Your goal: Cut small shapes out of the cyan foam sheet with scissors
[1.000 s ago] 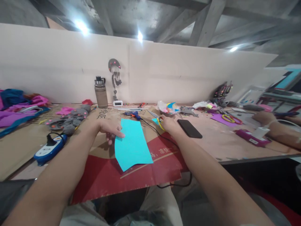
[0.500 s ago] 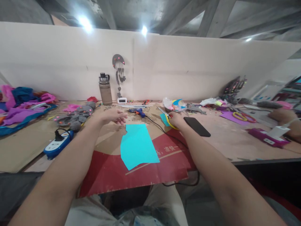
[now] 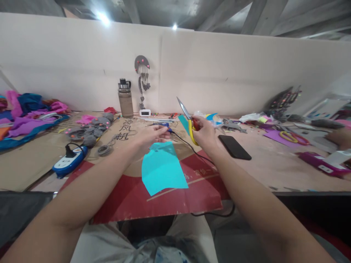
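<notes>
My right hand (image 3: 204, 130) is closed on a pair of scissors (image 3: 190, 128) with yellow and red handles, blades pointing up and to the left. A turquoise sheet (image 3: 164, 170) with one curved, cut edge lies flat on the cardboard (image 3: 197, 199). My left hand (image 3: 155, 136) hovers at the sheet's top edge, fingers stretched out and slightly apart, with nothing visible in them. Just behind it is a blue glue gun (image 3: 167, 126), partly hidden by the fingers. A smaller turquoise piece (image 3: 185, 124) shows behind the scissors.
A black phone (image 3: 234, 147) lies right of my right forearm. On the left are a blue power strip (image 3: 70, 162), grey felt pieces (image 3: 94, 129) and a bottle (image 3: 125, 98). At far right, another person's hand (image 3: 338, 138) is near a magenta power strip (image 3: 325, 163).
My right hand has lifted the scissors off the table, blades now raised. My left hand has moved right, to the top edge of the turquoise sheet. The view has shifted slightly.
</notes>
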`<state>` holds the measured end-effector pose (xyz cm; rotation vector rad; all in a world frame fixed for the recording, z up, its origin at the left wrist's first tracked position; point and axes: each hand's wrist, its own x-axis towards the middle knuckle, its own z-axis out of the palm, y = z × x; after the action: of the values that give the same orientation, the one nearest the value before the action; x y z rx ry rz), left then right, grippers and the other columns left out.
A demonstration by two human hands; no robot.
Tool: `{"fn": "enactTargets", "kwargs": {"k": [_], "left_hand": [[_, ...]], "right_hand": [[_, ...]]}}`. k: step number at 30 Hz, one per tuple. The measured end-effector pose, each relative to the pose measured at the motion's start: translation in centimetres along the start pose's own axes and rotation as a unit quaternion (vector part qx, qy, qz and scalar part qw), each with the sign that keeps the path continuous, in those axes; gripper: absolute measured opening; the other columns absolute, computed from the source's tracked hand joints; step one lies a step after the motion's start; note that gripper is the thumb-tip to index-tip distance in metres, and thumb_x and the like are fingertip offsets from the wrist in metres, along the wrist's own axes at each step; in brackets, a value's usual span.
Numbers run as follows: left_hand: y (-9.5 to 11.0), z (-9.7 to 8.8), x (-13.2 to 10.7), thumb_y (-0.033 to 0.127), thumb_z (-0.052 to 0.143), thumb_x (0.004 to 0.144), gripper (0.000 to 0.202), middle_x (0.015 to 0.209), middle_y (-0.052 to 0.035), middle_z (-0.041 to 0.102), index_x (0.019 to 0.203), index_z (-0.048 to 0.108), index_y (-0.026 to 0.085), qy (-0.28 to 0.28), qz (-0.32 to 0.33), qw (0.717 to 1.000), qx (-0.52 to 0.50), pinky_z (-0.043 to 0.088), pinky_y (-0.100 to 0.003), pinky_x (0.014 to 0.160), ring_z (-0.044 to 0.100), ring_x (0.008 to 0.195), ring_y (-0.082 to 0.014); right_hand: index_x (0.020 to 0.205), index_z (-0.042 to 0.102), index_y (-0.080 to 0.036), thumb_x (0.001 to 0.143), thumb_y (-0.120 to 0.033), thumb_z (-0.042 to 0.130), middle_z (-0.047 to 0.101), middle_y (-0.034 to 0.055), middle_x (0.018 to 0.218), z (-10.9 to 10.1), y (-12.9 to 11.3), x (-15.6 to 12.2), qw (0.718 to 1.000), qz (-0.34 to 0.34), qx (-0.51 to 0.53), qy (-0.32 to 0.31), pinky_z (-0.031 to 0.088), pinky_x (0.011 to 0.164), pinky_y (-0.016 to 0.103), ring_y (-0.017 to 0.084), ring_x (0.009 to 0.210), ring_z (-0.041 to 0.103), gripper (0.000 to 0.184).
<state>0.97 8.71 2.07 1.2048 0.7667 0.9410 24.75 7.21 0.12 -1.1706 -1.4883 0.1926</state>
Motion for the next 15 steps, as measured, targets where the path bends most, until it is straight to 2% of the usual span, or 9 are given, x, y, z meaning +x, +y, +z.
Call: {"fn": "enactTargets", "kwargs": {"k": [4, 7, 10, 12, 15], "left_hand": [[-0.6, 0.9, -0.2, 0.032, 0.079, 0.085, 0.023, 0.099, -0.0130, 0.076, 0.098, 0.071, 0.016, -0.015, 0.005, 0.998, -0.063, 0.056, -0.036, 0.085, 0.074, 0.088, -0.0223], [-0.3, 1.6, -0.7, 0.033, 0.079, 0.085, 0.022, 0.096, -0.0113, 0.076, 0.095, 0.068, 0.016, -0.052, -0.004, 0.991, -0.121, 0.055, -0.038, 0.090, 0.074, 0.089, -0.0225], [0.1, 2.3, -1.1, 0.027, 0.079, 0.085, 0.020, 0.095, -0.0100, 0.076, 0.097, 0.067, 0.017, -0.066, 0.004, 0.984, -0.166, 0.056, -0.039, 0.092, 0.074, 0.092, -0.0234], [0.2, 2.6, -1.3, 0.023, 0.078, 0.085, 0.017, 0.097, -0.0095, 0.076, 0.097, 0.067, 0.017, -0.059, 0.012, 0.981, -0.186, 0.056, -0.039, 0.092, 0.074, 0.093, -0.0229], [0.2, 2.9, -1.2, 0.021, 0.076, 0.086, 0.013, 0.098, -0.0091, 0.076, 0.094, 0.066, 0.017, -0.044, 0.015, 0.978, -0.204, 0.058, -0.039, 0.092, 0.075, 0.092, -0.0219]], "right_hand": [[0.125, 0.069, -0.023, 0.077, -0.017, 0.065, 0.073, 0.0059, 0.116, 1.6, -3.5, -1.9, 0.997, -0.033, 0.060, -0.029, 0.055, 0.088, 0.031, 0.020, 0.100, 0.069, 0.048], [0.124, 0.070, -0.028, 0.078, -0.019, 0.065, 0.072, 0.0032, 0.117, 2.3, -5.0, -2.8, 0.997, -0.035, 0.048, -0.051, 0.054, 0.090, 0.032, 0.021, 0.102, 0.068, 0.047], [0.125, 0.069, -0.026, 0.080, -0.019, 0.061, 0.073, 0.0037, 0.113, 2.9, -5.1, -3.1, 0.994, -0.035, 0.072, -0.072, 0.054, 0.089, 0.033, 0.021, 0.097, 0.068, 0.046], [0.125, 0.068, -0.024, 0.078, -0.016, 0.060, 0.073, 0.0044, 0.108, 3.2, -4.9, -3.2, 0.992, -0.032, 0.095, -0.079, 0.054, 0.087, 0.033, 0.020, 0.094, 0.067, 0.048], [0.125, 0.068, -0.022, 0.074, -0.012, 0.061, 0.072, 0.0054, 0.112, 3.7, -4.6, -3.1, 0.987, -0.032, 0.134, -0.088, 0.053, 0.090, 0.033, 0.021, 0.098, 0.067, 0.053]]}}
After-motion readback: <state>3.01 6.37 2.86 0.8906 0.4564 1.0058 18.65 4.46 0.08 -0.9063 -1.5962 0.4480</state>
